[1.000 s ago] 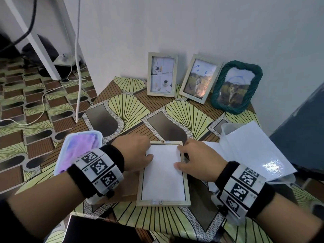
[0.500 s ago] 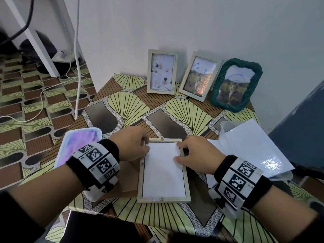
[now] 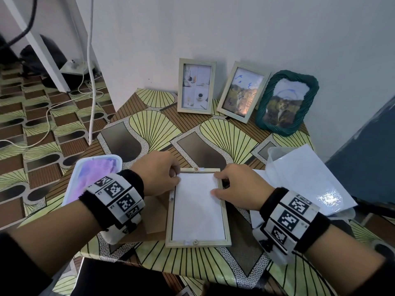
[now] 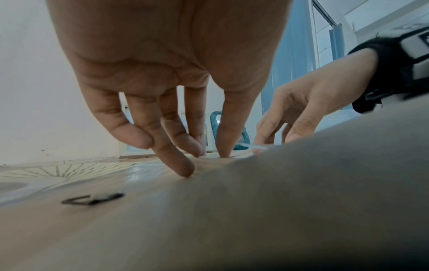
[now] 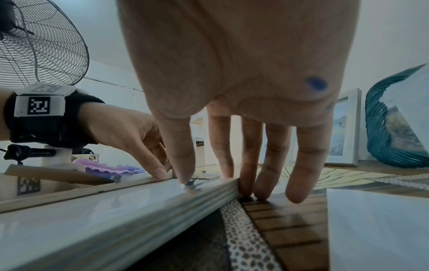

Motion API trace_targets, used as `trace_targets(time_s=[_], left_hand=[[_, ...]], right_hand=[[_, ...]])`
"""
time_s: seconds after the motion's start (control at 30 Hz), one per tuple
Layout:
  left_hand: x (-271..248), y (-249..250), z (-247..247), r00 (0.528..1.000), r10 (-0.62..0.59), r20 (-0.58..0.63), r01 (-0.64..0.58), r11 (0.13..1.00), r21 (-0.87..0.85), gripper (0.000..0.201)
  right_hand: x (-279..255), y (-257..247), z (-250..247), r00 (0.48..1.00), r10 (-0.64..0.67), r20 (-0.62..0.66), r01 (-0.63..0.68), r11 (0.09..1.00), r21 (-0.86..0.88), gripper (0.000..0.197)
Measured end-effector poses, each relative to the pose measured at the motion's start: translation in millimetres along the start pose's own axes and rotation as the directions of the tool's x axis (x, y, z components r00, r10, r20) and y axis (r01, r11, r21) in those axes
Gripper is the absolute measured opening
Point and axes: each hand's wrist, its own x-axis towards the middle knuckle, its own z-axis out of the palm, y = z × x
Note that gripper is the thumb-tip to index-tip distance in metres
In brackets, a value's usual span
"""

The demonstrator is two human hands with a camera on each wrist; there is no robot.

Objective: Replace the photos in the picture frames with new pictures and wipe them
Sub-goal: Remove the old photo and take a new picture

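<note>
A light wooden picture frame (image 3: 198, 242) lies face down near the table's front edge, with a white sheet (image 3: 197, 207) set in its opening. My left hand (image 3: 158, 171) touches the frame's upper left corner with its fingertips (image 4: 185, 170). My right hand (image 3: 239, 184) is at the upper right: its thumb presses on the sheet, and its other fingers (image 5: 260, 185) stand on the table against the outer side of the frame rail (image 5: 162, 207). Neither hand grips anything. The brown backing board (image 3: 154, 218) lies under my left wrist.
Three framed photos lean on the wall: two wooden frames (image 3: 196, 86) (image 3: 241, 91) and a green woven one (image 3: 286, 101). A white tray with a pink-purple cloth (image 3: 94, 176) sits at the left. Glossy white sheets (image 3: 303, 180) lie at the right. A fan (image 5: 39, 42) stands beyond.
Both hands stay at the frame's top end. My left fingers have shifted slightly toward the upper left corner, and a thin dark gap shows along the sheet's left side.
</note>
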Motion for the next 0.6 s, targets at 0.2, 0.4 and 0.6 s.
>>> trace_targets(time_s=[0.2,0.4,0.6], left_hand=[[2.9,-1.7,1.6,1.0,0.007,0.001,-0.007,1.0,0.025,0.016],[3.3,-4.9,4.2,1.0,0.003,-0.007,-0.003,1.0,-0.004,0.02],[3.8,-6.9,4.8,1.0,-0.008,-0.007,0.008,0.998,-0.055,0.022]], right_hand=[[0.8,0.9,1.7,1.0,0.008,-0.013,-0.008,1.0,0.01,0.037],[0.9,1.4,2.3,1.0,0.021,-0.02,-0.021,1.0,0.018,0.041],[-0.5,0.1,2.1,1.0,0.02,-0.003,-0.02,1.0,-0.001,0.032]])
